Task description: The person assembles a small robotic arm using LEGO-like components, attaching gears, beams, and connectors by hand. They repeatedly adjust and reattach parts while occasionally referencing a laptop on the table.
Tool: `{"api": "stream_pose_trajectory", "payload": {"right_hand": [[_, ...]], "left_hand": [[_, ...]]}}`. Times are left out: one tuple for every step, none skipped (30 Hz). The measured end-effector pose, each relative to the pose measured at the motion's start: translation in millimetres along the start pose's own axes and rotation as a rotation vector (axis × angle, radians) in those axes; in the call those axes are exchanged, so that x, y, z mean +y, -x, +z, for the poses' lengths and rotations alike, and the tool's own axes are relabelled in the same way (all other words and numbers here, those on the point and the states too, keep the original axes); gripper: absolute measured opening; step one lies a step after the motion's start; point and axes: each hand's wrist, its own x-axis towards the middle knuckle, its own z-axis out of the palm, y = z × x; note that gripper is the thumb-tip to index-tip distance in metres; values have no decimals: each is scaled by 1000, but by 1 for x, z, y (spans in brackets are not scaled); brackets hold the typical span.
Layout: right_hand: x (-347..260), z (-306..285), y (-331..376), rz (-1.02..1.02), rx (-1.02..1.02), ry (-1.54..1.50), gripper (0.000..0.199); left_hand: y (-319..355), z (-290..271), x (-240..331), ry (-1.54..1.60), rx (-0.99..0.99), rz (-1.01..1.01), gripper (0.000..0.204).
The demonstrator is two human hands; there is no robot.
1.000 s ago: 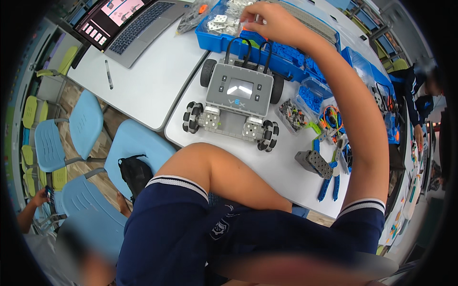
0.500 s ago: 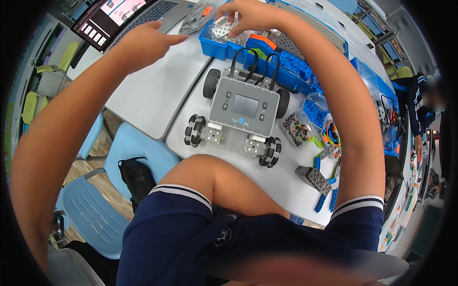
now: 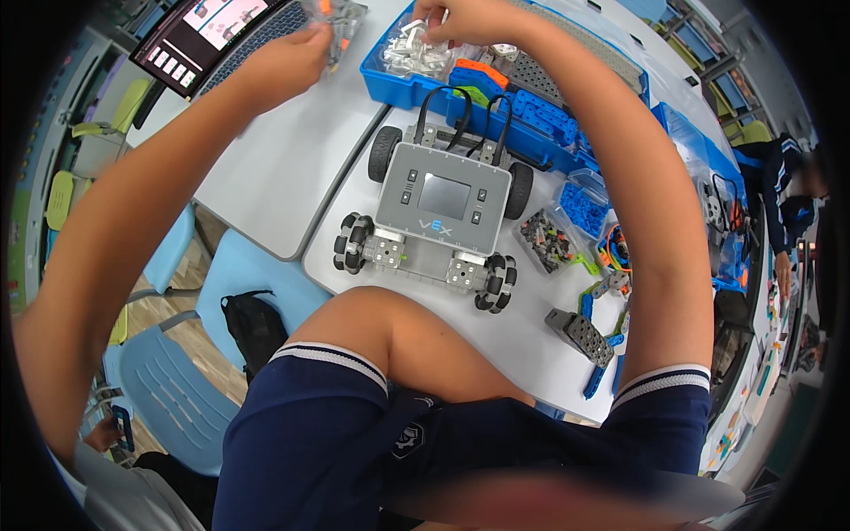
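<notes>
Up by the laptop, my left hand (image 3: 297, 64) is closed on the edge of a clear plastic bag (image 3: 343, 35) with grey parts and a bit of orange in it. My right hand (image 3: 469, 21) reaches over the far left corner of a blue storage bin (image 3: 382, 88). Its fingertips are drawn together at a heap of white plastic parts (image 3: 416, 58) in that corner, and they seem to pinch one. Between my arms and nearer to me, a wheeled robot with a grey control box (image 3: 443, 196) and black cables stands on the table, untouched.
A laptop (image 3: 257, 62) is open at the far left. Blue and orange parts (image 3: 482, 74) fill the bin's middle. Right of the robot are a tub of small pins (image 3: 544, 241), a blue parts tub (image 3: 584, 208) and a grey-and-blue assembly (image 3: 580, 336). Another person (image 3: 784, 199) is at the far right.
My left hand has moved from pointing over the table to gripping the clear bag, which has shifted left. My right hand has drawn its fingers together and moved slightly up. The view has shifted slightly.
</notes>
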Motion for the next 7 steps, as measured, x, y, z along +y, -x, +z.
{"api": "stream_pose_trajectory", "payload": {"right_hand": [[1,-1,1,20,-6,-21,27],[2,-2,2,41,-11,-40,26],[1,-2,3,64,-17,-68,25],[1,-2,4,88,-22,-96,25],[1,-3,4,111,-28,-123,24],[1,-4,3,101,-26,-95,24],[0,-4,2,90,-24,-67,25]], "left_hand": [[9,-3,-8,-78,149,19,35],[22,-9,-16,-804,347,165,35],[38,-16,-22,-1532,532,314,34],[62,-25,-27,-751,526,163,38],[88,-38,-31,-251,482,-53,41],[115,-53,-32,242,555,-260,45],[115,-57,-25,260,601,-333,45]]}}
